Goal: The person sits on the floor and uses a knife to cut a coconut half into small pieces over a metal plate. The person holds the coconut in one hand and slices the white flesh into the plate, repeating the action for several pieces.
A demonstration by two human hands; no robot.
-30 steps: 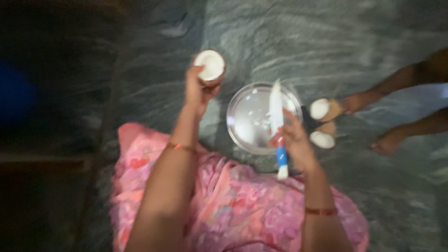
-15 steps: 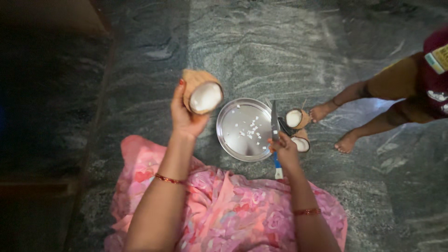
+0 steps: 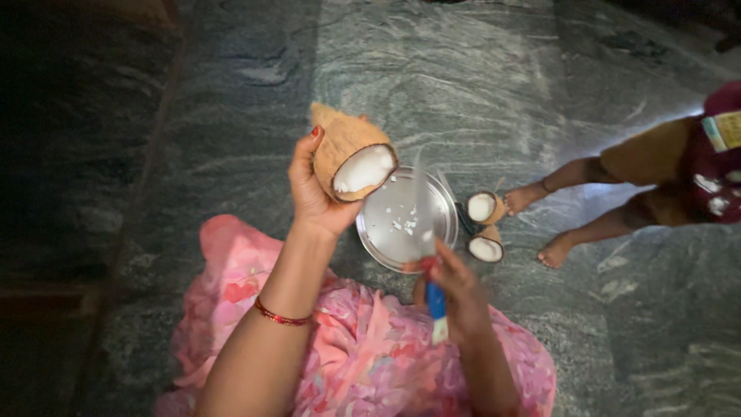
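Note:
My left hand (image 3: 312, 193) holds up a half coconut (image 3: 351, 158), brown husk outside and white flesh facing right, above the left rim of a round steel plate (image 3: 386, 235). The plate lies on the stone floor and carries several small white coconut bits. My right hand (image 3: 455, 289) grips a knife (image 3: 428, 239) by its blue and white handle, the blurred blade pointing up over the plate toward the coconut. My lap in pink floral cloth (image 3: 370, 347) fills the bottom.
Two more coconut halves (image 3: 482, 228) lie on the floor just right of the plate, white sides up. Another person's bare legs and feet (image 3: 556, 216) stand at the right. The floor (image 3: 463, 77) is grey-green stone; the left side is dark.
My left hand has tilted the coconut half and brought it closer over the plate. My right hand with the knife has moved left and down, the blade swinging toward the coconut.

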